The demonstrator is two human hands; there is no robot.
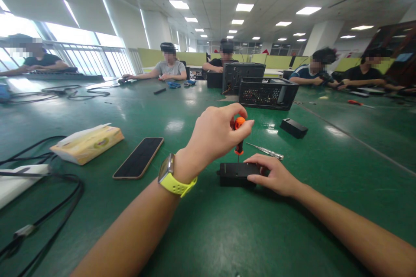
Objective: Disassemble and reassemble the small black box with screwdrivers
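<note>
My left hand point(216, 132), with a yellow-strapped watch point(172, 177) on its wrist, has its fingers closed round the orange and black handle of a screwdriver point(239, 136). The screwdriver stands upright, its thin shaft reaching down to the top of a black box point(232, 175); whether the tip sits in a screw is too small to tell. At the box's right end, my right hand point(273, 173) grips it with thumb and fingers against the table. Just beyond lies a slim metal screwdriver with a clear handle point(269, 151).
Farther right lies another black box point(294, 128). Black computer cases point(268, 94) stand ahead. To the left are a phone point(139, 159), a tissue pack point(89, 143), a white power strip point(22, 181) and black cables point(69, 203). Several people sit around the green table point(201, 233).
</note>
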